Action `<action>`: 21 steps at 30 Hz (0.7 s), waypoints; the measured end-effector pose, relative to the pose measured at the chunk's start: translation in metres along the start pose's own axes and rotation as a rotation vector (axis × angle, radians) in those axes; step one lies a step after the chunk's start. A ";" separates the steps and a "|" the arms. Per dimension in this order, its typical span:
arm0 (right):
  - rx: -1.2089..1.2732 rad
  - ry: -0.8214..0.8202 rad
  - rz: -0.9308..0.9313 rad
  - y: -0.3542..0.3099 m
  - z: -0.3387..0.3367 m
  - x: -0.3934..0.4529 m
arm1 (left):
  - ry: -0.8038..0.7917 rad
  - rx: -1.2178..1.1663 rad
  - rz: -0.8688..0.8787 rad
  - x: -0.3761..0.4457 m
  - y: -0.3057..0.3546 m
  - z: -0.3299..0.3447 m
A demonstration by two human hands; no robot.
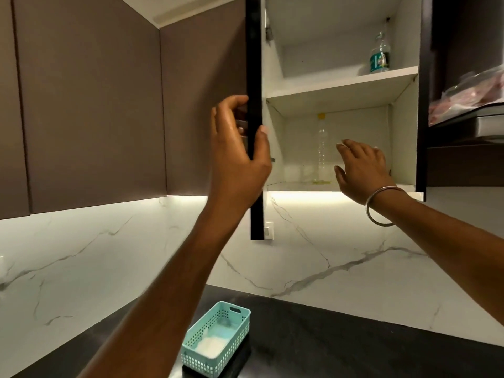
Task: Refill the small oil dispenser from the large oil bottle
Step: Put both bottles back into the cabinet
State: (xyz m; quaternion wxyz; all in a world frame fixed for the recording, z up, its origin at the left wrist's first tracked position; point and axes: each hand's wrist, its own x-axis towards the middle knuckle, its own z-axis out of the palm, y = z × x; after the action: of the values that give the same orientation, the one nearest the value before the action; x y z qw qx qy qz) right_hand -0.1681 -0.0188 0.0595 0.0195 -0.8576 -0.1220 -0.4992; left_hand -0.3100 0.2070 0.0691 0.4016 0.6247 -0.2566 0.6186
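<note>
We find the left hand (240, 148) gripping the edge of the open cabinet door (255, 118), fingers curled round its outer face and thumb on the inner edge. The right hand (360, 170) holds nothing: its fingers are spread and relaxed, raised at the mouth of the lower shelf (300, 186).

The large oil bottle (323, 151), clear with a yellow cap, stands upright on that lower shelf, set back from the front lip. Only a thin yellowish layer shows at its base; we judge it nearly empty. Its long axis is vertical. It lies just to the left of the right hand and deeper in the cabinet, apart from the fingertips. The right hand is clearly the nearer; the left is occupied with the door, which stands between it and the bottle.

A second bottle (379, 54) with a green label stands on the upper shelf. A teal basket (218, 336) sits on the dark worktop (341, 345) below. We cannot identify the small dispenser in view
</note>
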 end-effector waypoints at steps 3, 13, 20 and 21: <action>-0.018 0.002 0.011 0.009 -0.007 -0.003 | -0.043 -0.085 0.025 -0.006 0.014 0.032; 0.024 0.090 0.010 0.054 -0.047 -0.016 | -0.132 -0.144 0.046 -0.022 0.034 0.145; 0.120 0.276 0.027 0.098 -0.074 -0.029 | -0.200 -0.110 0.037 -0.035 0.039 0.207; 0.135 0.295 0.020 0.103 -0.077 -0.029 | -0.218 -0.110 0.037 -0.038 0.037 0.214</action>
State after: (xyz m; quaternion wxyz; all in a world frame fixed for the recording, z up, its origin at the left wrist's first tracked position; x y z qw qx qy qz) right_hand -0.2245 -0.1359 0.0821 0.0996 -0.7728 -0.1425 -0.6103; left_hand -0.2230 0.0043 0.0577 0.3934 0.6605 -0.3439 0.5393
